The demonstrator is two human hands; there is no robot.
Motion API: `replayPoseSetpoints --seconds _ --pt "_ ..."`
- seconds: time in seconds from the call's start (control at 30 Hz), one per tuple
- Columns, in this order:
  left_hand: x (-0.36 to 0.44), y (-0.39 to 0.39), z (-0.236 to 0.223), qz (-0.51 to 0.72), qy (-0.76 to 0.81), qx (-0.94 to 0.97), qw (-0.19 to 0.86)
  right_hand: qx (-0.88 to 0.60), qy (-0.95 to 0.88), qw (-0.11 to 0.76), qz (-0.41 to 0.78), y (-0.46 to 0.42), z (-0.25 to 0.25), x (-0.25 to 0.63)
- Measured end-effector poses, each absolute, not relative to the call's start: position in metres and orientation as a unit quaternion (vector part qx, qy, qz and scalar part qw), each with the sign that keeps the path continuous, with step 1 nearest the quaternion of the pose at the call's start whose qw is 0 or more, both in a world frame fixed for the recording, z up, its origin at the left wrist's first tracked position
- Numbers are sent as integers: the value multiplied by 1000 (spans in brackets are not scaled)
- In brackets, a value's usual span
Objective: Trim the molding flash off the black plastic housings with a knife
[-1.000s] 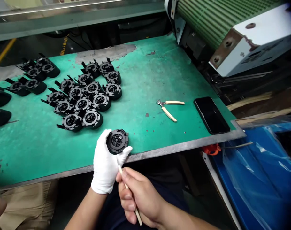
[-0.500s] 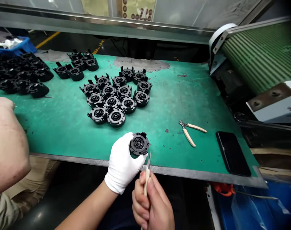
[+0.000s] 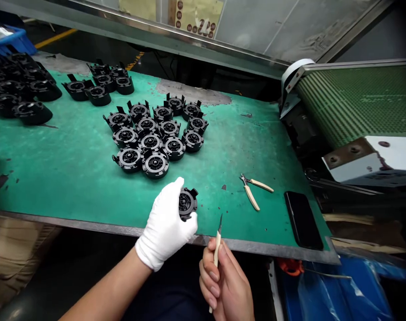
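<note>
In a white glove, my left hand (image 3: 167,225) is wrapped round a round black plastic part (image 3: 188,203) above the front edge of the bench; the palm and fingers cover its left side. My bare right hand (image 3: 226,278) grips a craft knife (image 3: 219,238) by its slim pale handle, the narrow blade pointing up and away. A gap separates the blade from the black part. Beyond my left hand, several similar black parts (image 3: 155,164) stand in a cluster on the green bench top (image 3: 219,147).
Side cutters (image 3: 251,189) with cream handles lie to the right, beside a black phone (image 3: 303,219). More black parts (image 3: 32,111) crowd the far left, near a blue bin (image 3: 14,42). A green conveyor belt (image 3: 363,96) rises at the right. Another person's leg (image 3: 18,249) shows at the lower left.
The knife has moved away from the black part, toward the right. My left hand has turned the part slightly. The view has shifted, and the other person's arm has mostly left it at the left.
</note>
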State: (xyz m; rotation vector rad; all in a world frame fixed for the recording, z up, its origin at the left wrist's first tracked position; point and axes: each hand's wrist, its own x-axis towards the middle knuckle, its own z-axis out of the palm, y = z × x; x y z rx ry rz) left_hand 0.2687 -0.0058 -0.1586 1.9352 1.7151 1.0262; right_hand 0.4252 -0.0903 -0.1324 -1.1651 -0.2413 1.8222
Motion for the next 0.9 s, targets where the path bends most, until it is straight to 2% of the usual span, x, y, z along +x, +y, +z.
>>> replayPoseSetpoints --seconds 0.13,0.23,0.37,0.47,0.77,0.9 --pt "229 -2 -145 289 551 739 259 -508 -177 442 718 -79 -136 447" --pt "211 -5 -141 341 600 667 281 -535 -311 381 687 -67 -140 465" --pt "212 -15 -147 372 597 619 350 -560 -605 246 511 -45 -142 479" --pt "220 -16 -153 333 597 650 332 -549 -730 171 370 -30 -142 477" --pt "234 -4 -156 315 613 679 254 -541 -820 56 178 1 -140 477" --pt "234 -4 -159 316 612 684 243 -600 -787 71 124 20 -140 495"
